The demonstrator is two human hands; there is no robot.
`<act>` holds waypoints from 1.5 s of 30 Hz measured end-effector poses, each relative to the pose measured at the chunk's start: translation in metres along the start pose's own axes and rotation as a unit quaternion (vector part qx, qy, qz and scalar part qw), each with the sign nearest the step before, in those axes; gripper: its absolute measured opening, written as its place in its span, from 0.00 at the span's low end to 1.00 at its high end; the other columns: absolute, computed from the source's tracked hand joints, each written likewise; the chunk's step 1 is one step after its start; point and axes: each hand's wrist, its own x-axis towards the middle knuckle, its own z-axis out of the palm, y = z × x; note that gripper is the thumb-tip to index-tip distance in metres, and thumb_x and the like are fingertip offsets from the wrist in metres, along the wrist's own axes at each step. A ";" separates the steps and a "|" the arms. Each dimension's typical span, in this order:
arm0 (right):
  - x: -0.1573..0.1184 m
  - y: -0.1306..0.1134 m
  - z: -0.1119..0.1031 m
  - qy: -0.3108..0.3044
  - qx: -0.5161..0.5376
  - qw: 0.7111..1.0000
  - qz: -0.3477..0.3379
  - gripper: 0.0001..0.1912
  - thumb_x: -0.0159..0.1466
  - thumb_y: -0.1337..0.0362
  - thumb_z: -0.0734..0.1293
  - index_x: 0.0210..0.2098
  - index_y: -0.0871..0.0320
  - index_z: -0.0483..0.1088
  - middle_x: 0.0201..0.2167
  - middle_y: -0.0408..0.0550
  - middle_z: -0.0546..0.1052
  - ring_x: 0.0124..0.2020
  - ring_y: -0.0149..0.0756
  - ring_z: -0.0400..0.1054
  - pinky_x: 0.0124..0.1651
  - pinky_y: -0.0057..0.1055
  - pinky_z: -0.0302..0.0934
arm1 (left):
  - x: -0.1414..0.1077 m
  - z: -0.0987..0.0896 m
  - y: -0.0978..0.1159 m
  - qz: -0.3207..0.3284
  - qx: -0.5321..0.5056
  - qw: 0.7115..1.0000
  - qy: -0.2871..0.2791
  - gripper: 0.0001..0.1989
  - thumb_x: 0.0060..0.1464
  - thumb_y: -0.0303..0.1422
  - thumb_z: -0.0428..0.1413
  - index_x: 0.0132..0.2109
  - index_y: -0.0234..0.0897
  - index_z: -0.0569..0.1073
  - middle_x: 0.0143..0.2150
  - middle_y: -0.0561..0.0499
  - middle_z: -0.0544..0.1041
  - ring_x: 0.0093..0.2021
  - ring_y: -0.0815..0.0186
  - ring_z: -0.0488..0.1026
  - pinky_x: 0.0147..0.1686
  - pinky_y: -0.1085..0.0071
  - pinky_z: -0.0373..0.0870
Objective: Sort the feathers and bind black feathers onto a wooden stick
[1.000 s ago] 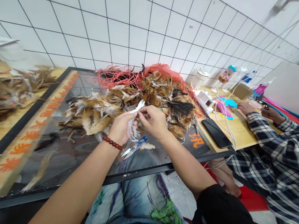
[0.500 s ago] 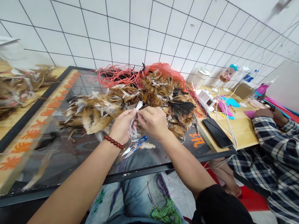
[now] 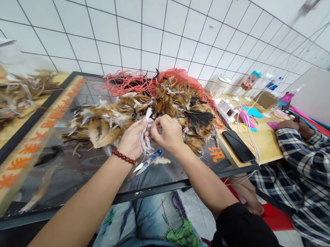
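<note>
Centrally, a bundle of white strips occupies the space between the two hands, above the table. The left hand pinches the bundle between thumb and fingers; a short end stands up past the fingertips toward the wall, while the longer lengths hang in loose loops beside the palm, toward the person. The long axis thus runs away from the body, leaning slightly to the right at its far end. The right hand lies on the bundle's right side, its fingers curled and its thumb drawn in toward the index finger. Its fingertips are level with the pinch and just beside it; whether they grip a strand cannot be told. Of the two, the left hand is nearer, being in contact with the strips. Below the loops, on the person's side, blue-handled snips rest on the table, blades pointing left. Beyond the hands spreads a heap of brown feathers, with red cord behind it. A phone lies well to the right, near a co-worker's plaid sleeve.
</note>
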 end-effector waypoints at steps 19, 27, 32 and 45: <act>0.003 0.007 0.009 -0.046 0.395 0.897 0.192 0.12 0.64 0.54 0.65 0.32 0.56 0.70 0.25 0.39 0.71 0.25 0.28 0.64 0.31 0.26 0.61 | -0.005 0.006 0.002 0.044 0.011 0.999 -0.005 0.07 0.52 0.28 0.64 0.33 0.26 0.74 0.24 0.54 0.70 0.17 0.78 0.63 0.14 0.83 0.60; 0.005 0.015 0.014 -0.040 0.372 0.908 0.186 0.11 0.65 0.56 0.62 0.31 0.56 0.66 0.22 0.36 0.67 0.23 0.27 0.61 0.29 0.24 0.58 | -0.005 0.003 0.002 0.013 0.022 0.998 -0.053 0.08 0.49 0.25 0.64 0.36 0.27 0.73 0.26 0.51 0.73 0.19 0.76 0.66 0.17 0.81 0.64; 0.005 0.014 0.007 -0.030 0.314 0.932 0.180 0.07 0.64 0.60 0.61 0.32 0.56 0.67 0.25 0.38 0.70 0.26 0.28 0.63 0.33 0.25 0.59 | -0.005 0.003 0.003 -0.008 0.038 0.996 -0.075 0.09 0.46 0.24 0.63 0.37 0.29 0.73 0.30 0.48 0.76 0.22 0.71 0.71 0.21 0.76 0.71; 0.002 0.010 0.001 -0.053 0.178 0.979 0.081 0.06 0.66 0.63 0.61 0.34 0.54 0.69 0.30 0.41 0.76 0.30 0.31 0.68 0.37 0.27 0.59 | -0.001 -0.001 0.000 0.038 0.085 0.994 -0.055 0.11 0.42 0.22 0.66 0.37 0.26 0.77 0.27 0.48 0.77 0.23 0.73 0.72 0.24 0.79 0.70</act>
